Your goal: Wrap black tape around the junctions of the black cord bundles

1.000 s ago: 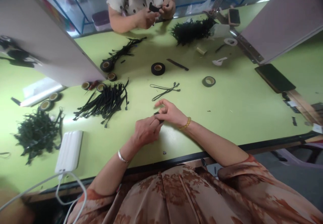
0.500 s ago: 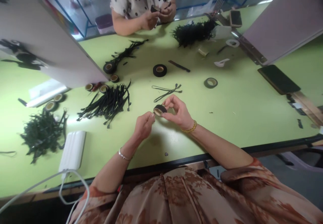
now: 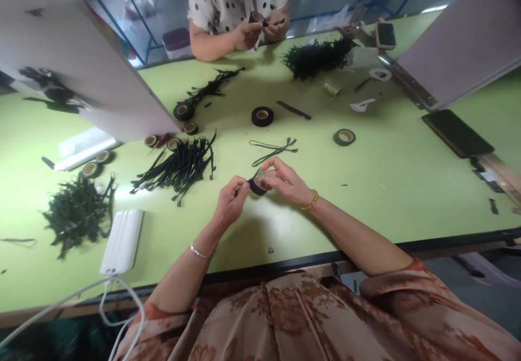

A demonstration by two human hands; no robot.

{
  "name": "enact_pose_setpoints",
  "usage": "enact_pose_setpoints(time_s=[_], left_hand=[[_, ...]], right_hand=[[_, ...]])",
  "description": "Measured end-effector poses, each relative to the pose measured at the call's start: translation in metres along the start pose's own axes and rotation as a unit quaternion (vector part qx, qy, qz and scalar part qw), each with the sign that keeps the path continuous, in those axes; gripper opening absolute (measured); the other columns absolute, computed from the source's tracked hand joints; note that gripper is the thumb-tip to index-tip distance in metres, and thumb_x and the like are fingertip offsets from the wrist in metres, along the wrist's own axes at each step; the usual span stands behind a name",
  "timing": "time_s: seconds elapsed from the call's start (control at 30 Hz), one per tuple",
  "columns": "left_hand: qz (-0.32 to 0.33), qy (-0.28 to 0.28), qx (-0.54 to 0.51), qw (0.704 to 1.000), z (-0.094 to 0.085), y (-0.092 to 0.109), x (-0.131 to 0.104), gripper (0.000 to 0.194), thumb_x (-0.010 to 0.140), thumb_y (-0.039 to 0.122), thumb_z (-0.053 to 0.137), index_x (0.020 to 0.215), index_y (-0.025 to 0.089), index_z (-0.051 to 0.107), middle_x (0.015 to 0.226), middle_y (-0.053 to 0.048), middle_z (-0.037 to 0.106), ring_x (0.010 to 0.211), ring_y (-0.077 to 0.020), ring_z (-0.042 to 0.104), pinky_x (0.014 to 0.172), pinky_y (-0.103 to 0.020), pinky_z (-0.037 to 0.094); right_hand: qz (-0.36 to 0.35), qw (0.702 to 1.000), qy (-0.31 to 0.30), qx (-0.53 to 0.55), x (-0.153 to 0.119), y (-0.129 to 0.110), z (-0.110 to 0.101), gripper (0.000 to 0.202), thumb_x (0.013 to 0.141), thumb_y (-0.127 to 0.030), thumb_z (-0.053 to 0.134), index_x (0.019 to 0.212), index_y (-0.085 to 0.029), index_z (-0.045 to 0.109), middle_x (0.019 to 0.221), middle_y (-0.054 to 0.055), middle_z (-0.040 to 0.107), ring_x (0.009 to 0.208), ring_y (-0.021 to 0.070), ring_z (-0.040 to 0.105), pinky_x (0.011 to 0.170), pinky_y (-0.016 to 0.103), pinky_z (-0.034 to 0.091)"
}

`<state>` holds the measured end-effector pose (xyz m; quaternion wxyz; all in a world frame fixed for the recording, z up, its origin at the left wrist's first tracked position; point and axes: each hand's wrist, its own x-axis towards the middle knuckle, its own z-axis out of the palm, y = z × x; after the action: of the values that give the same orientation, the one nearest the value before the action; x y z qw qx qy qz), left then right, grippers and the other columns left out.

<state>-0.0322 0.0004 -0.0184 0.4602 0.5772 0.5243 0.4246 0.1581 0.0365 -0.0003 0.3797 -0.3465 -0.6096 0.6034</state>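
Head view is showing the black tape roll (image 3: 258,189) hanging above the surface (image 3: 366,209) between your hands, your right fingers (image 3: 272,179) clamping its right side, your left fingers (image 3: 236,183) pinching something thin and dark (image 3: 239,191) just left of it.

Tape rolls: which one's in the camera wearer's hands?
The black tape roll between the wearer's left hand and right hand. Another roll is in the co-worker's hand; several others sit on the table.
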Motion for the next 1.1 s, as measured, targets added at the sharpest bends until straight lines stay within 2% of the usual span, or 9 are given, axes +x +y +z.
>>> enact_pose_setpoints(time_s=[0.07,0.13,0.27,0.4,0.5,0.63,0.83,0.97,1.1], left_hand=[[0.058,-0.015,0.059,0.996,0.001,0.000,0.001,0.023,0.092,0.037,0.050,0.083,0.018,0.059,0.075,-0.001,0.062,0.068,-0.0107,0.055,0.064,-0.022,0.043],[0.113,-0.021,0.116,0.987,0.001,0.000,0.003,0.020,0.092,0.031,0.049,0.086,0.017,0.062,0.088,-0.005,0.066,0.081,-0.0132,0.060,0.074,-0.026,0.047],[0.194,-0.012,0.240,0.951,0.000,0.000,0.003,0.023,0.094,0.026,0.047,0.083,0.017,0.064,0.078,-0.004,0.064,0.076,-0.0136,0.058,0.071,-0.025,0.047],[0.196,-0.049,0.363,0.909,0.003,0.003,-0.004,0.028,0.097,0.026,0.041,0.093,0.018,0.067,0.076,-0.003,0.066,0.071,-0.0127,0.058,0.063,-0.024,0.041],[0.190,-0.074,0.425,0.882,0.010,0.007,-0.011,0.031,0.098,0.027,0.037,0.090,0.018,0.066,0.075,-0.004,0.068,0.068,-0.0126,0.057,0.057,-0.025,0.034],[0.151,-0.074,0.436,0.884,0.017,0.013,-0.014,0.032,0.097,0.029,0.038,0.081,0.017,0.062,0.067,-0.004,0.064,0.060,-0.0127,0.054,0.054,-0.027,0.026],[-0.001,-0.041,0.311,0.949,0.018,0.010,-0.008,0.029,0.092,0.033,0.044,0.067,0.019,0.048,0.055,0.003,0.047,0.050,-0.0101,0.036,0.054,-0.026,0.025],[-0.093,0.002,0.050,0.994,0.016,0.006,-0.003,0.036,0.089,0.043,0.049,0.064,0.019,0.037,0.054,0.006,0.036,0.050,-0.0079,0.030,0.050,-0.022,0.024],[-0.171,0.008,-0.237,0.956,0.011,0.011,0.000,0.044,0.078,0.053,0.062,0.066,0.021,0.034,0.052,0.011,0.023,0.043,-0.0044,0.017,0.042,-0.019,0.014]], right_hand=[[0.026,0.999,0.033,0.020,0.002,0.001,0.000,0.039,0.090,-0.055,0.053,0.108,-0.020,0.046,0.078,0.004,0.068,0.064,0.0153,0.059,0.065,0.032,0.047],[0.049,0.997,0.053,0.039,0.004,0.001,0.000,0.047,0.090,-0.060,0.051,0.114,-0.019,0.048,0.081,0.005,0.069,0.064,0.0153,0.061,0.065,0.031,0.047],[0.092,0.990,0.065,0.084,0.006,-0.002,0.003,0.053,0.085,-0.062,0.058,0.112,-0.017,0.053,0.078,0.004,0.068,0.065,0.0157,0.063,0.068,0.033,0.049],[0.145,0.982,0.075,0.094,0.006,-0.001,0.009,0.053,0.070,-0.045,0.078,0.108,-0.017,0.055,0.068,-0.001,0.065,0.061,0.0149,0.059,0.068,0.034,0.048],[0.168,0.979,0.099,0.066,0.004,0.003,0.016,0.048,0.063,-0.032,0.080,0.101,-0.019,0.054,0.057,-0.007,0.058,0.053,0.0122,0.052,0.061,0.030,0.042],[0.132,0.972,0.170,0.092,0.003,0.004,0.026,0.041,0.060,-0.021,0.075,0.088,-0.022,0.045,0.051,-0.013,0.048,0.049,0.0096,0.045,0.057,0.027,0.038],[0.038,0.966,0.213,0.138,-0.003,-0.006,0.025,0.040,0.060,-0.020,0.077,0.081,-0.022,0.043,0.064,-0.009,0.049,0.057,0.0094,0.048,0.060,0.027,0.039],[-0.052,0.982,0.165,0.074,-0.008,-0.011,0.017,0.036,0.064,-0.022,0.078,0.080,-0.021,0.047,0.071,-0.005,0.052,0.066,0.0116,0.050,0.066,0.028,0.041],[-0.068,0.992,0.087,0.052,-0.009,-0.008,0.013,0.032,0.072,-0.029,0.075,0.082,-0.021,0.047,0.072,-0.002,0.057,0.066,0.0130,0.053,0.066,0.029,0.043]])
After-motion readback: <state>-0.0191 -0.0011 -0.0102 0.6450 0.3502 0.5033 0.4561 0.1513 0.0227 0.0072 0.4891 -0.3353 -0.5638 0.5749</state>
